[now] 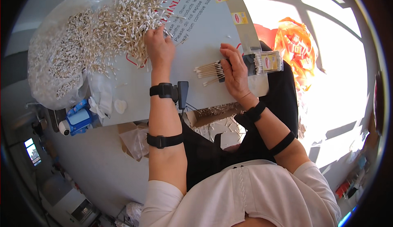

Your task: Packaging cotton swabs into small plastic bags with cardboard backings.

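Observation:
My left hand is at the right edge of a large loose pile of cotton swabs, fingers bent and pressed together on a few swabs whose tips show beside them. My right hand lies over a flat dark holder, with its fingers stretched out. A row of swabs sticks out leftward from under that hand. At the holder's right end, a clear packet of swabs with a yellow label lies near the table's edge.
A clear plastic bag of swabs spills onto the grey printed table. Small yellow labels lie along its far right. A blue and white device sits at the left corner. A cardboard box holds swabs below; an orange bag stands right.

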### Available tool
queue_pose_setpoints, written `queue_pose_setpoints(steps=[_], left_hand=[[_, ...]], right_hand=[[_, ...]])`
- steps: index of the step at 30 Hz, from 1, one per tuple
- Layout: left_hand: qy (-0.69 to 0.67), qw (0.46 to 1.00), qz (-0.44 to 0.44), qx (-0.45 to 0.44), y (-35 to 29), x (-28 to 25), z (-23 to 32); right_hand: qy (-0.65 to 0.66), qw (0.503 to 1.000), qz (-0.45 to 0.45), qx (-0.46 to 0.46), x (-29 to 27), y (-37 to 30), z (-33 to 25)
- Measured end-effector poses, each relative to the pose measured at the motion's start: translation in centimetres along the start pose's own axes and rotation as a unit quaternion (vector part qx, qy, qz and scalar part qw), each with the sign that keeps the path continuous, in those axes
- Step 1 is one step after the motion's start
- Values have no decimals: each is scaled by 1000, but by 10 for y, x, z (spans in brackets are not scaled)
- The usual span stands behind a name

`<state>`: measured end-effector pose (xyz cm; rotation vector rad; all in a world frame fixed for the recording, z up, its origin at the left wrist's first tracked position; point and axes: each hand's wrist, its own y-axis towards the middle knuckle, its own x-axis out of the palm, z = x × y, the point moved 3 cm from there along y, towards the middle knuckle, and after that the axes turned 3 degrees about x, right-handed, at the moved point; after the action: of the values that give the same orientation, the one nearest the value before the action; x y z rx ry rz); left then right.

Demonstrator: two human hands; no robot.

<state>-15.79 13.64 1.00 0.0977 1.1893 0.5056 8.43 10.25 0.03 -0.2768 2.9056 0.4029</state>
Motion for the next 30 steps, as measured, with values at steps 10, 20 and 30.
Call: queue_pose_setpoints(steps=[10,20,30], left_hand=[[9,1000,-8,1,-3,4,5],[-42,994,33,93,-33,-4,31],[31,995,-95,-2,-132,-40,46]], right_hand=[[-2,1000,0,-1,-2,0,-1],[-2,1000,4,-3,-3,1,0],[-6,1000,10,-11,-2,1,1]])
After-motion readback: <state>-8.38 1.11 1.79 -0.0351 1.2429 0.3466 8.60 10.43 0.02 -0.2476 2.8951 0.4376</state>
